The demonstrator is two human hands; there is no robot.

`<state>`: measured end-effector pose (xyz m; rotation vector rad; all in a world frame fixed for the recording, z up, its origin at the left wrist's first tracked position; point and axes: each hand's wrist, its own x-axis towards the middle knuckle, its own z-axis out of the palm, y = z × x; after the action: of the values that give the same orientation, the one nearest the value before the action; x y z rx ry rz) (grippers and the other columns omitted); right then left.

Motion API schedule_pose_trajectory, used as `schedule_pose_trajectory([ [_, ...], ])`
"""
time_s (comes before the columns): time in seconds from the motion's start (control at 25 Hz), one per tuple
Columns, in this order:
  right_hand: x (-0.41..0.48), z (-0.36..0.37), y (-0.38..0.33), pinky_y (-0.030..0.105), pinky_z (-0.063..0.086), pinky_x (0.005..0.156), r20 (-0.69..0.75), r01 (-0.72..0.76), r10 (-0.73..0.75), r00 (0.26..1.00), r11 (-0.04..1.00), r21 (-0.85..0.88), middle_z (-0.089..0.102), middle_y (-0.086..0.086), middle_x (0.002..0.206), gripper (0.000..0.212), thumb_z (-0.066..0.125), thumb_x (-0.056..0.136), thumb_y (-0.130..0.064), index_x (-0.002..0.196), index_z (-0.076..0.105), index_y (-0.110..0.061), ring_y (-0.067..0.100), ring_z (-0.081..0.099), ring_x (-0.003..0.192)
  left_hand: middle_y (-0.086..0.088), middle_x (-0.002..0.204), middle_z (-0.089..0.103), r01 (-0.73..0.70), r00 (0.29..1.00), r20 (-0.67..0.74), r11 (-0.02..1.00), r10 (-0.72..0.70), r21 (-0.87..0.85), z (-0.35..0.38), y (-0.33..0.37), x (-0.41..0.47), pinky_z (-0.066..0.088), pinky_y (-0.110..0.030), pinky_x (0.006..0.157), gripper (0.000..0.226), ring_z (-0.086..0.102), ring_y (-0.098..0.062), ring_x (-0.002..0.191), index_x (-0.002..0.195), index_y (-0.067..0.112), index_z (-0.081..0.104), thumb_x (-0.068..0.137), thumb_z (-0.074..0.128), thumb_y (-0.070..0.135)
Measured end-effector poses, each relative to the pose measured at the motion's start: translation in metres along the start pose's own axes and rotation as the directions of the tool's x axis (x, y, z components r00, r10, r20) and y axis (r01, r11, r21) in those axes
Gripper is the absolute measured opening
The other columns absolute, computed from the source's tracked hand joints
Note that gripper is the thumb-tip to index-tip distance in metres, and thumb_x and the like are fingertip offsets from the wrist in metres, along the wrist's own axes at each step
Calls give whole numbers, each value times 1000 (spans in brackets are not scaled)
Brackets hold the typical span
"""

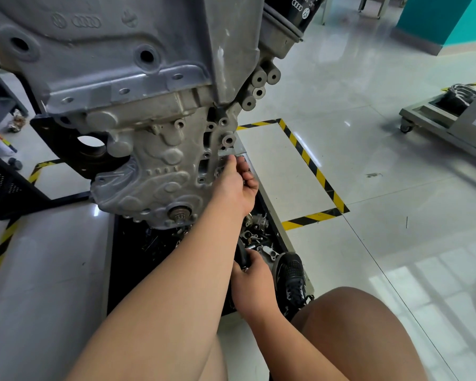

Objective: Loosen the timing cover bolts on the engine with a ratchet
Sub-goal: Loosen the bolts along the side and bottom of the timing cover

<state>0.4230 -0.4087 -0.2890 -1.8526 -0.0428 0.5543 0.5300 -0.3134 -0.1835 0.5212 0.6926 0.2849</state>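
Glossy tiled floor (368,188), one engine (138,105), one ratchet (242,255), two hands (238,188) (254,281)

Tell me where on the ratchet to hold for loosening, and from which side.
Grip the ratchet at the lower end of its black handle, where the right hand wraps it, coming from below the engine. The handle slopes down away from the timing cover, so its end likely gives most leverage. The left hand hides the head.

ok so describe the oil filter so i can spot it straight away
Find the big grey engine filling the upper left. Follow its right side to the top edge. The oil filter is the black canister there, white logos printed on it, against bare grey castings.
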Motion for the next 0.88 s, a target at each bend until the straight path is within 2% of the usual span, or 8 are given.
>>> schedule_pose_trajectory([
  [0.16, 0, -3, 0, 9, 39, 52, 6, 17, -17, 1000, 1000, -12, 68, -13, 81, 21, 59, 91, -32, 111, 59, -26, -6, 59, 64, 2, 67, 53, 44, 999, 0, 998, -44, 34, -6, 6, -8, 37, -19, 45, 29, 46, -8, 49, 81, 13, 57, 97, 34, 5],
  [0.28, 0, -4, -2, 8, 40, 50, 7, 16, -16, 1000, 1000, -11, 67, -12, 77, 17, 59, 90, -31, 107, 57, -27, -7, 59, 62, -8, 82, 52, 140, 989, -69, 985, -134, 97, -19, 11, -14, 43, -23, 57, 38, 52, -13, 67, 83, 5, 55, 90, 21, -10],
  [0.36, 0, -5, -3, 12, 41, 53, 6, 11, -11, 1000, 1000, -22, 67, -11, 77, 17, 60, 91, -33, 107, 55, -29, -3, 60, 62, -12, 85, 52, 180, 981, -98, 972, -167, 152, -28, 15, -18, 46, -23, 57, 37, 53, -15, 69, 84, 4, 53, 93, 20, -10],
  [0.48, -2, -4, -3, 16, 42, 53, 10, 11, -11, 1000, 999, -37, 67, -9, 77, 19, 60, 91, -34, 109, 55, -28, 1, 59, 59, -11, 81, 59, 178, 984, -76, 951, -164, 252, -39, 21, -24, 48, -19, 44, 28, 60, -12, 57, 85, 7, 52, 100, 31, -3],
  [0.56, -2, -3, -3, 17, 41, 51, 12, 15, -15, 1000, 999, -41, 67, -7, 74, 20, 59, 91, -33, 109, 57, -25, 1, 57, 54, -7, 68, 63, 168, 986, -70, 939, -154, 300, -44, 23, -26, 41, -14, 36, 23, 57, -6, 40, 83, 9, 52, 102, 38, 6],
  [0.64, -1, -3, -3, 17, 39, 47, 13, 19, -19, 1000, 999, -38, 66, -5, 68, 19, 60, 91, -31, 109, 59, -24, 1, 52, 47, 1, 52, 59, 183, 983, -82, 905, -164, 383, -50, 24, -27, 32, -13, 31, 25, 47, -3, 32, 80, 12, 51, 103, 40, 17],
  [0.72, -1, -2, -4, 18, 37, 46, 9, 20, -19, 1000, 999, -43, 63, -5, 63, 18, 60, 90, -31, 107, 60, -24, 1, 49, 43, 1, 55, 53, 207, 978, -97, 881, -182, 426, -54, 24, -30, 30, -15, 33, 28, 43, -6, 35, 78, 13, 50, 101, 35, 15],
  [0.88, 0, -3, -4, 21, 35, 46, 13, 19, -19, 1000, 999, -36, 60, -6, 60, 17, 59, 90, -31, 106, 60, -24, 3, 47, 42, -8, 72, 53, 186, 982, -106, 873, -154, 451, -57, 24, -36, 39, -24, 49, 32, 47, -15, 57, 81, 10, 50, 92, 23, -6],
])
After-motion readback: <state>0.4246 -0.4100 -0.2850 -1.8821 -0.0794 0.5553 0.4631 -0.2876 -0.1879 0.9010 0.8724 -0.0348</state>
